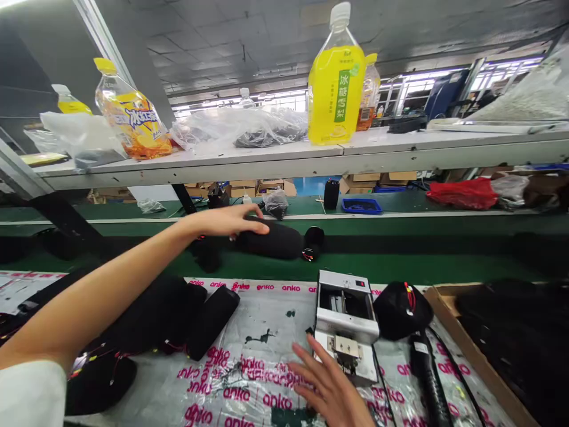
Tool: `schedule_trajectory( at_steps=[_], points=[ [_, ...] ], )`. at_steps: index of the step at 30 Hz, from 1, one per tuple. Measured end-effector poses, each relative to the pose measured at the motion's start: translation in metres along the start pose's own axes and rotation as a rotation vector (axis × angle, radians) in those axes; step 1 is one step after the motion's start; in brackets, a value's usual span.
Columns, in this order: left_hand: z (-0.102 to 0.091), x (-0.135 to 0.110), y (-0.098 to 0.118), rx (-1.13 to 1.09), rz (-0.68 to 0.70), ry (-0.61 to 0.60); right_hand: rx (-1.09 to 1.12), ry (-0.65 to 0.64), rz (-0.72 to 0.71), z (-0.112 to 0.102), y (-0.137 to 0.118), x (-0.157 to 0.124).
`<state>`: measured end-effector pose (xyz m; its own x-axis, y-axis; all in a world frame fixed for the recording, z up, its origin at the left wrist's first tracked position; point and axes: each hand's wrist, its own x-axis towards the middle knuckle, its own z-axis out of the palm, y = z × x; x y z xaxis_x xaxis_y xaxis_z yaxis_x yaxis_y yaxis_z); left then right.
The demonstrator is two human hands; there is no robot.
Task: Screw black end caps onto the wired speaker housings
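Note:
My left hand [226, 220] reaches out flat over the green conveyor belt [377, 267], its fingers just above a black padded cylinder [269, 242]. Beside that cylinder lies a black round cap [313, 243] with red wire. My right hand [329, 385] has its fingers spread and holds nothing, next to the lower end of a white metal bench fixture [347, 320]. To the right of the fixture sit a black dome with red and yellow wires [402, 309] and a black corded handheld tool [427, 373]. Under my left forearm lies a black cylinder [213, 323].
An "anko" printed plastic sheet [249, 379] covers the bench. A cardboard tray of black pieces [471, 350] stands at the right. Above, a white shelf [284, 163] carries yellow drink bottles and plastic bags. A blue tray [361, 205] and a red bag [462, 193] lie beyond.

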<state>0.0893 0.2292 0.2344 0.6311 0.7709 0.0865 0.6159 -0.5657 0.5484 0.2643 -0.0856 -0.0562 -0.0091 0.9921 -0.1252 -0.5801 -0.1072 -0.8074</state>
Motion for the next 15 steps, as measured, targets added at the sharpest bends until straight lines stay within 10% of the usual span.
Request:
schedule_trajectory(
  at_steps=[4,8,12,15],
  points=[
    [0.051,-0.072,0.061,0.106,0.125,-0.428,0.359,0.037,-0.145,0.062,0.009,0.032],
    [0.094,-0.104,0.069,0.151,0.25,-0.573,0.459,0.226,-0.123,0.062,0.01,0.018],
    [0.1,-0.064,0.025,0.074,0.18,-0.894,0.032,0.193,-0.174,0.031,-0.013,-0.019],
    [0.095,-0.008,0.004,0.136,0.152,-0.608,-0.236,-0.047,-0.109,0.002,-0.027,-0.056]
  ],
)
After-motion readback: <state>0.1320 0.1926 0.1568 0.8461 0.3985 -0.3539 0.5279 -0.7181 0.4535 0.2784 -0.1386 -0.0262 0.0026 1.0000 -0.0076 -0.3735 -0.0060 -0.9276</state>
